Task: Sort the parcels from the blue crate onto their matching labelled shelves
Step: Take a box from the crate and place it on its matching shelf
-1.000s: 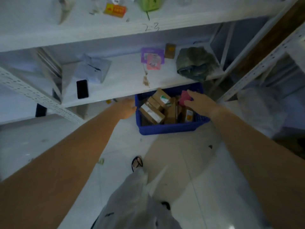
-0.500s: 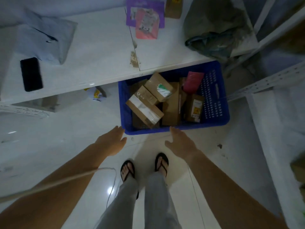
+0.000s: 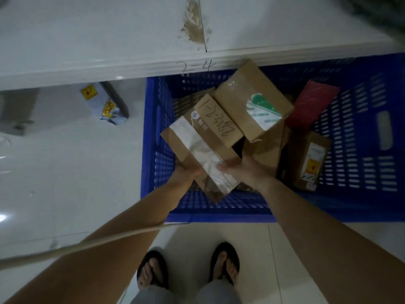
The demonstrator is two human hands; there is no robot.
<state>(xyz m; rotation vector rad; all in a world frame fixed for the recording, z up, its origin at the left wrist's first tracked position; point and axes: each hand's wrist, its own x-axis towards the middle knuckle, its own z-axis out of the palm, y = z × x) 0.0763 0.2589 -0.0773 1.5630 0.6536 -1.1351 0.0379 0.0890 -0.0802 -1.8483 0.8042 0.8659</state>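
The blue crate (image 3: 361,207) stands on the floor under the white shelf (image 3: 87,40), whose front edge bears the handwritten label 2-4. Inside lie several cardboard parcels. Both hands hold the nearest one, a brown box with a clear tape strip (image 3: 197,154): my left hand (image 3: 186,174) grips its left lower edge, my right hand (image 3: 243,170) grips its right side with the thumb on top. A smaller box with handwritten numbers (image 3: 219,121) rests on it. Behind sits a box with a green-and-white label (image 3: 252,102), and a red parcel (image 3: 311,104) leans at the right.
A box with a yellow-and-white label (image 3: 309,161) stands in the crate's right part. A small grey packet with yellow stickers (image 3: 107,104) lies on the floor under the shelf. A pale cord (image 3: 87,244) crosses my left forearm. My sandalled feet (image 3: 188,268) stand just before the crate.
The view has dropped closer to the crate. Both hands went from hovering empty at its near rim into it and took hold of the nearest brown box.
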